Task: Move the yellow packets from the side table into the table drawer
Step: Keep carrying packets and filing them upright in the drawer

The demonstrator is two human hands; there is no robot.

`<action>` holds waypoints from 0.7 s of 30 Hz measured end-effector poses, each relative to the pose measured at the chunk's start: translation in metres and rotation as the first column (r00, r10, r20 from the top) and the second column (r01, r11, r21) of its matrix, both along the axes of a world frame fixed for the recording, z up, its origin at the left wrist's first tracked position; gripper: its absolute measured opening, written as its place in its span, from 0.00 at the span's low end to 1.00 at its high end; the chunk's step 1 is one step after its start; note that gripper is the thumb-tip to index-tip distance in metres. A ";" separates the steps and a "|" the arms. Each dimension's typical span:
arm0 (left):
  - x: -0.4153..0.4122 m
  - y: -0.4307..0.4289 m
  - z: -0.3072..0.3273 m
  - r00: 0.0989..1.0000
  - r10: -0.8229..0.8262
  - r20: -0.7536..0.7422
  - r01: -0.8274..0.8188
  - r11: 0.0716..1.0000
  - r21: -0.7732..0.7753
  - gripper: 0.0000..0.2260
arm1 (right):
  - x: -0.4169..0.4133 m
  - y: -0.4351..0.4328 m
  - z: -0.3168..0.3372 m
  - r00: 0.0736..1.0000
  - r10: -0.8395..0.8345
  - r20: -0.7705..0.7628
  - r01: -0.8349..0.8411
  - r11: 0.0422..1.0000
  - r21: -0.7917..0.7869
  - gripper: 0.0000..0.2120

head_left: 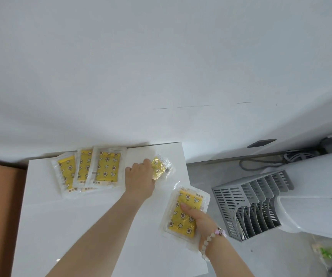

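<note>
Your left hand [141, 174] clutches a crumpled packet [160, 166] on the counter [61, 226]; your right hand [201, 219] grips a flat packet [179, 222]. The slick wrappers may slip and fall.

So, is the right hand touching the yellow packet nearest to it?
Touching. In the head view the right hand holds the yellow packet, its thumb lying on the printed front.

Side table [61, 226]: near and left portions bare, open to approach. The wall [161, 66] closes the far edge. Three overlapping packets [89, 168] fill the far-left corner. The left hand [141, 176] grips a crumpled packet [161, 167] to their right. The right hand [200, 219] holds a flat packet [181, 222] at the right edge. A grey slotted rack [241, 196] blocks the floor just beside it.
</note>
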State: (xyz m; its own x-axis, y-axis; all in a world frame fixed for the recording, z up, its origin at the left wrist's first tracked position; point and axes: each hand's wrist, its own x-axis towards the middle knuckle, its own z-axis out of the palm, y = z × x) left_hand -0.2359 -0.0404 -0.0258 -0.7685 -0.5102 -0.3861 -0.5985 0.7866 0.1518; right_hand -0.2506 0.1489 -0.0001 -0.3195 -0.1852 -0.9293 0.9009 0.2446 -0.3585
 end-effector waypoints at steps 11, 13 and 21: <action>0.052 -0.065 -0.002 0.884 0.466 0.038 -0.467 0.884 0.019 0.23 | 0.009 -0.012 -0.004 0.998 0.055 -0.016 -0.055 0.998 0.013 0.13; 0.050 -0.062 -0.007 0.880 0.475 0.014 -0.475 0.880 -0.004 0.22 | 0.010 -0.015 -0.005 0.996 0.088 -0.017 -0.088 0.996 0.006 0.14; 0.042 -0.042 -0.003 0.904 0.420 -0.082 -0.427 0.892 -0.146 0.14 | 0.008 -0.010 -0.008 0.982 0.184 -0.054 -0.182 0.982 0.042 0.13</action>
